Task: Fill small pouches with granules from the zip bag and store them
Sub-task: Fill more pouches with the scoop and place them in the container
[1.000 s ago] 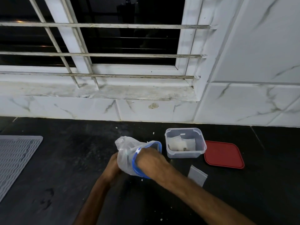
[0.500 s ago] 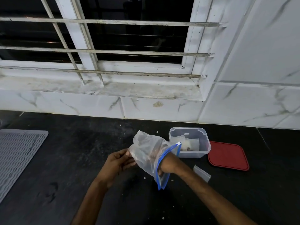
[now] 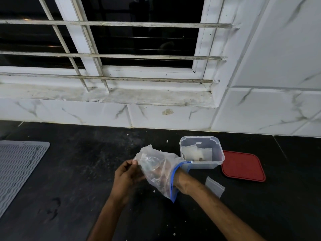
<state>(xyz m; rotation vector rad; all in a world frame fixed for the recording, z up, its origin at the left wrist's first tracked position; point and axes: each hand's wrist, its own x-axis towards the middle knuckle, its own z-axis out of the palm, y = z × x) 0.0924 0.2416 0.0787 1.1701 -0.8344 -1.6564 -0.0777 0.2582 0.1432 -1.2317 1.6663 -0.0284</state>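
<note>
A person works at a black counter (image 3: 78, 171) below a barred window (image 3: 139, 40), both hands on a clear zip bag (image 3: 152, 160) held just above the surface at lower centre of the frame. The left hand (image 3: 127, 174) pinches the bag's closed end between thumb and fingertips, at the bag's left edge. The right hand (image 3: 162, 172) is thrust inside the bag up to the wrist, with the blue zip rim (image 3: 173, 180) ringing the forearm. It shows only as a blur through the plastic, so it is unclear whether its fingers are curled or hold anything. The bag thus lies stretched between the two hands, its mouth to the right and its bottom to the left.

Just right of the bag stands an open clear tub (image 3: 219, 150) with filled pouches (image 3: 196, 153) inside. A red lid (image 3: 243, 166) lies flat beside the tub, further right. One empty pouch (image 3: 214, 186) lies on the counter below the tub, beside the right forearm. White grains (image 3: 154, 191) dot the counter. A grey ribbed mat (image 3: 19, 167) fills the left edge.
</note>
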